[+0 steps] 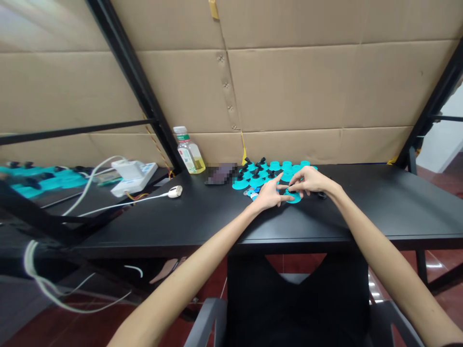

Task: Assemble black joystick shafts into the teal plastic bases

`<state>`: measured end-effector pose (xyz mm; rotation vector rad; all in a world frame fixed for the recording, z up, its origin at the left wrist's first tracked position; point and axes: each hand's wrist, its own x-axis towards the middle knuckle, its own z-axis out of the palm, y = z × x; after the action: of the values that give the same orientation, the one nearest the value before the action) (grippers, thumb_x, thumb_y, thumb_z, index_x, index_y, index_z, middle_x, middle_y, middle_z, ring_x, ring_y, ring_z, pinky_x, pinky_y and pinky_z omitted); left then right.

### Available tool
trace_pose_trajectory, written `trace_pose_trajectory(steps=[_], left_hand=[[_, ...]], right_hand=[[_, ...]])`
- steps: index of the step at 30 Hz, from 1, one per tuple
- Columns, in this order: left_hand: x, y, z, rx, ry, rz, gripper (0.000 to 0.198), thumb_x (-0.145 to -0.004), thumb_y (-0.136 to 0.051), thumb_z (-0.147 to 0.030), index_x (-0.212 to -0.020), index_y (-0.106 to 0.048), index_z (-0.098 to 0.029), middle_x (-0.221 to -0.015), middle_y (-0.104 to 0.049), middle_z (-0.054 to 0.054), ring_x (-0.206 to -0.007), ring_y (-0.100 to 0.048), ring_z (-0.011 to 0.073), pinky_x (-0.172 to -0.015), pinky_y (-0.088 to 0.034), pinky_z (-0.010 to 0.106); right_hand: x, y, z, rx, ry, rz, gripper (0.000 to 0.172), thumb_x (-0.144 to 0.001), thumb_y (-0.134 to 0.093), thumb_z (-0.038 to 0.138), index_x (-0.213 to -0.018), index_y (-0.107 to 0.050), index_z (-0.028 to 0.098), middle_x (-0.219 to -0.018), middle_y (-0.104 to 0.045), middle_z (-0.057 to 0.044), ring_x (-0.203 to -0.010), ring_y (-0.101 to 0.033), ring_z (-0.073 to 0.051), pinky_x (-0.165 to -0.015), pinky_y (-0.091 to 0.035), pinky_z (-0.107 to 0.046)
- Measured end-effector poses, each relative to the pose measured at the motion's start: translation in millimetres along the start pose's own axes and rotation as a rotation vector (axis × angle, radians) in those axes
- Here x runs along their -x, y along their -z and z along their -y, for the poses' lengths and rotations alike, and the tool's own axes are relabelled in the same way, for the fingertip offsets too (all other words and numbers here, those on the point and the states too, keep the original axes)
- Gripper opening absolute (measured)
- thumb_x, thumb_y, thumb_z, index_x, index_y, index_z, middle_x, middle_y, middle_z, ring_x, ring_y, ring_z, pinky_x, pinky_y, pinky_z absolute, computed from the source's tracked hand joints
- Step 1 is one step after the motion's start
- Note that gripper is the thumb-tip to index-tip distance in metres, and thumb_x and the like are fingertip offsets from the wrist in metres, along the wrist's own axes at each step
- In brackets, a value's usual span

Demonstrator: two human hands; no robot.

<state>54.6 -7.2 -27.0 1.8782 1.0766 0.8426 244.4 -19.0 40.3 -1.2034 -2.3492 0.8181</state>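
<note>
A teal round piece (293, 198) with a flared base rests on the black table between my hands. My left hand (269, 194) steadies it from the left, thumb and finger spread to either side of its raised middle. From the right, my right hand (308, 181) pinches at a small dark part on top of the piece; the fingers mostly hide that part. Just behind are several similar teal pieces (256, 181), some with black knobs on top. Small blue and white bits (252, 193) lie beside my left hand. A small black part (321, 195) sits right of my right hand.
A bottle of yellow liquid (190, 153) stands at the back, near a blurred dark flat object (221, 174). At left are a white cable plug (175, 192), a white power strip (135, 179) and more teal pieces (54, 179). Cardboard (307, 86) walls the back.
</note>
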Motion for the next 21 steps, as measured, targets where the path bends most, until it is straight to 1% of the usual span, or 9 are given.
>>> trace_pose_trajectory(steps=[2, 4, 6, 7, 9, 11, 14, 17, 21], left_hand=[[-1, 0.3, 0, 0.008, 0.009, 0.0, 0.114, -0.062, -0.083, -0.036, -0.152, -0.015, -0.016, -0.104, -0.072, 0.014, -0.041, -0.053, 0.0079, -0.047, -0.043, 0.023], [-2, 0.6, 0, 0.003, 0.011, 0.001, 0.115, -0.06, -0.084, -0.035, -0.15, -0.018, -0.009, -0.086, -0.074, 0.009, -0.04, -0.053, 0.0086, -0.048, -0.043, 0.023], [-2, 0.9, -1, 0.022, 0.001, 0.01, 0.113, -0.059, -0.085, -0.031, -0.149, -0.022, -0.007, -0.079, -0.073, 0.007, -0.039, -0.052, 0.0083, -0.048, -0.042, 0.023], [-2, 1.1, -2, 0.04, -0.008, 0.017, 0.111, -0.059, -0.085, -0.03, -0.149, -0.023, -0.007, -0.081, -0.073, 0.007, -0.039, -0.052, 0.0077, -0.048, -0.042, 0.023], [-1, 1.3, -3, 0.078, -0.024, 0.034, 0.108, -0.059, -0.084, -0.027, -0.148, -0.025, -0.009, -0.09, -0.073, 0.009, -0.038, -0.051, 0.0065, -0.046, -0.042, 0.022], [-1, 1.3, -4, 0.106, -0.026, 0.045, 0.106, -0.06, -0.083, -0.024, -0.148, -0.026, -0.011, -0.099, -0.072, 0.011, -0.038, -0.051, 0.0057, -0.044, -0.041, 0.022], [-2, 0.9, -3, 0.128, -0.02, 0.049, 0.105, -0.059, -0.083, -0.023, -0.148, -0.027, -0.015, -0.107, -0.071, 0.013, -0.038, -0.05, 0.0047, -0.043, -0.041, 0.022], [-4, 0.4, 1, 0.1, -0.032, 0.052, 0.106, -0.059, -0.084, -0.028, -0.148, -0.028, -0.015, -0.109, -0.07, 0.013, -0.038, -0.049, 0.0049, -0.043, -0.041, 0.022], [-5, -0.4, 5, 0.051, -0.031, 0.027, 0.106, -0.058, -0.085, -0.035, -0.147, -0.031, -0.015, -0.114, -0.068, 0.016, -0.039, -0.05, 0.0055, -0.045, -0.043, 0.024]], right_hand=[[-3, -5, 2, 0.086, 0.014, -0.062, 0.031, -0.078, -0.06, 0.043, -0.073, -0.067, 0.013, -0.048, -0.057, 0.0, -0.043, -0.047, -0.01, -0.047, -0.033, -0.023], [-7, -11, 2, 0.25, 0.038, -0.159, 0.032, -0.079, -0.06, 0.044, -0.066, -0.061, 0.015, -0.05, -0.056, -0.001, -0.048, -0.048, -0.01, -0.049, -0.03, -0.023], [-11, -16, 0, 0.436, 0.06, -0.243, 0.032, -0.081, -0.057, 0.044, -0.066, -0.059, 0.015, -0.057, -0.058, -0.002, -0.052, -0.046, -0.011, -0.051, -0.026, -0.024], [-13, -18, -1, 0.51, 0.066, -0.264, 0.03, -0.082, -0.055, 0.042, -0.069, -0.059, 0.015, -0.061, -0.059, -0.003, -0.054, -0.045, -0.011, -0.051, -0.024, -0.025], [-15, -21, -2, 0.6, 0.066, -0.26, 0.028, -0.085, -0.05, 0.038, -0.074, -0.061, 0.016, -0.067, -0.061, -0.004, -0.056, -0.045, -0.012, -0.052, -0.022, -0.026], [-15, -23, -1, 0.652, 0.044, -0.238, 0.028, -0.087, -0.046, 0.034, -0.076, -0.064, 0.016, -0.07, -0.062, -0.005, -0.056, -0.045, -0.012, -0.052, -0.02, -0.026], [-15, -24, 3, 0.702, -0.007, -0.219, 0.032, -0.088, -0.042, 0.031, -0.075, -0.067, 0.015, -0.07, -0.064, -0.007, -0.057, -0.048, -0.014, -0.053, -0.02, -0.027], [-15, -24, 3, 0.73, -0.053, -0.229, 0.039, -0.089, -0.041, 0.035, -0.071, -0.068, 0.014, -0.069, -0.065, -0.01, -0.059, -0.052, -0.016, -0.053, -0.022, -0.027], [-19, -25, -2, 0.768, -0.116, -0.279, 0.046, -0.091, -0.04, 0.041, -0.069, -0.069, 0.013, -0.069, -0.066, -0.013, -0.063, -0.057, -0.02, -0.054, -0.027, -0.028]])
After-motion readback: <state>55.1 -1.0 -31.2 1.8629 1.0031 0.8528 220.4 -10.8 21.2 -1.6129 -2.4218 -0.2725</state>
